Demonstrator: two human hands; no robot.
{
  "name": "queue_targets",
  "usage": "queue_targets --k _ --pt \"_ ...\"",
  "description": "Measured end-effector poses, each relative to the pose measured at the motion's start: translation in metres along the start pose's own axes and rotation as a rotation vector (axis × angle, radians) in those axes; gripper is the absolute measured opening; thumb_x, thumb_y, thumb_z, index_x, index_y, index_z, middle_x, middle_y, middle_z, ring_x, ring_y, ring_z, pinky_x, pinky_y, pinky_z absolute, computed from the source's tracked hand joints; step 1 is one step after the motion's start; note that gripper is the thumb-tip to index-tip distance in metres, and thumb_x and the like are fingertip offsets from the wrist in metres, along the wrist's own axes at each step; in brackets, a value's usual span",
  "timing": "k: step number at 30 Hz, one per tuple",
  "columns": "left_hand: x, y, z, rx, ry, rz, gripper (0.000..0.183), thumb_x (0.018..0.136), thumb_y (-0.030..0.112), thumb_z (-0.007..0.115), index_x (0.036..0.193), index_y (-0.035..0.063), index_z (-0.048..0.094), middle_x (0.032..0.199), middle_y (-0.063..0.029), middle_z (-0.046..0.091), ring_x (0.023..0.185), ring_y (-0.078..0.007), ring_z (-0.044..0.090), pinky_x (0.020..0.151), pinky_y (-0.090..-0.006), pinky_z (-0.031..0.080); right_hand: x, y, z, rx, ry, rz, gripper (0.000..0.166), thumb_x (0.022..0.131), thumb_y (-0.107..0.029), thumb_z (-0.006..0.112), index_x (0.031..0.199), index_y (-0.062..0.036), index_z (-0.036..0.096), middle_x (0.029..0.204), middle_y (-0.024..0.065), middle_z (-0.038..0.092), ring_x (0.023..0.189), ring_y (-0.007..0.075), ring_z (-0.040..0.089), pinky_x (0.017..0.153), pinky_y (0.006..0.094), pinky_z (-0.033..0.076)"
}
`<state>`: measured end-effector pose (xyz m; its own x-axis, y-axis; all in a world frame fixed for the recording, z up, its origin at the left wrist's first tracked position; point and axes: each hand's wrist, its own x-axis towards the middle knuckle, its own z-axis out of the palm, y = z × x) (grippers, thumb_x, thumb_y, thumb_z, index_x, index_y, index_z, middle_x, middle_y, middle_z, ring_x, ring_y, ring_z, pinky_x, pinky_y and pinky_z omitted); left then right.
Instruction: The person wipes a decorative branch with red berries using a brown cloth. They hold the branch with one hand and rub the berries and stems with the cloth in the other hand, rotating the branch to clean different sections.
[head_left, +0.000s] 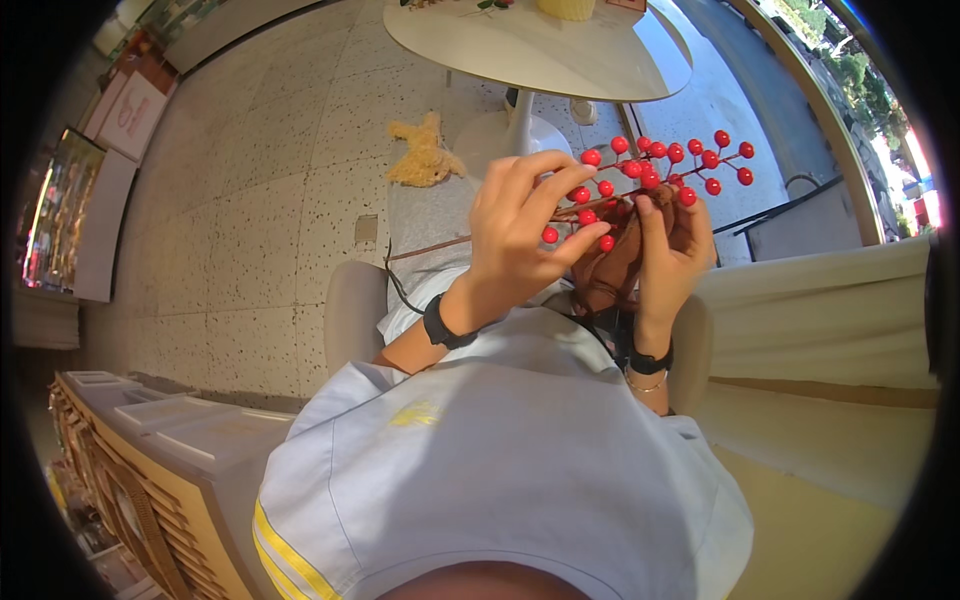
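Note:
Sprays of red artificial-looking berries on thin brown stems are held up over my lap. My right hand has its thumb and fingers closed around the stems near the middle of the bunch. On the bunch's left side, my left hand reaches around the stems. Its index finger and thumb are apart, with berries between them; whether it grips a stem is not plain. Below the berries, a brown bag or wrapping lies partly hidden behind my right hand.
Beyond my hands stands a round white table bearing a yellow pot. A yellow plush toy lies below it, on the left. Chair arms flank me. A white cabinet stands lower left; a cream-covered ledge runs along the right.

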<state>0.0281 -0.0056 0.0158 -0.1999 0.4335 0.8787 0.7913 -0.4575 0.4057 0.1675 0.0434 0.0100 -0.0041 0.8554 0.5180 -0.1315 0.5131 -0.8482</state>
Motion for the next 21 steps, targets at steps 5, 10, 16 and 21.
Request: queue_targets --k 5,10,16,21 --pt "-0.004 -0.012 0.002 -0.005 -0.217 -0.059 0.026 0.066 0.014 0.072 0.090 0.0058 0.063 0.085 -0.0071 0.061 0.079 -0.0247 0.055 0.066 -0.0322 0.045 0.015 0.007 -0.022 -0.081 0.166 -0.078 0.011 0.081 0.003 0.061 0.091 0.0022 0.056 0.087 0.0046 0.061 0.080 0.0099 0.056 0.073 0.0226 0.046" --pt "-0.014 -0.022 0.002 -0.047 -0.329 -0.081 0.015 0.075 0.012 0.066 0.089 0.0055 0.063 0.072 -0.0085 0.062 0.063 -0.0248 0.058 0.056 -0.0301 0.046 0.021 0.006 -0.028 -0.144 0.272 -0.120 0.008 0.083 -0.002 0.060 0.089 0.0021 0.056 0.083 0.0035 0.061 0.076 0.0080 0.056 0.070 0.0210 0.045" --pt "-0.010 -0.018 0.003 -0.069 -0.238 -0.060 0.014 0.080 0.012 0.059 0.092 0.0055 0.062 0.070 -0.0087 0.061 0.060 -0.0233 0.059 0.052 -0.0294 0.044 0.026 -0.001 -0.034 -0.151 0.328 -0.155 0.010 0.088 -0.006 0.055 0.095 0.0016 0.055 0.080 0.0063 0.063 0.072 0.0076 0.057 0.066 0.0194 0.045" --pt "-0.012 -0.025 -0.002 -0.185 -0.274 -0.396 0.014 0.087 0.010 0.051 0.095 0.0022 0.061 0.059 -0.0051 0.052 0.051 -0.0113 0.048 0.047 -0.0242 0.037 0.030 -0.012 -0.042 -0.065 0.430 -0.137 0.016 0.093 -0.015 0.048 0.098 -0.0004 0.051 0.072 0.0033 0.058 0.065 0.0067 0.053 0.058 0.0190 0.042"
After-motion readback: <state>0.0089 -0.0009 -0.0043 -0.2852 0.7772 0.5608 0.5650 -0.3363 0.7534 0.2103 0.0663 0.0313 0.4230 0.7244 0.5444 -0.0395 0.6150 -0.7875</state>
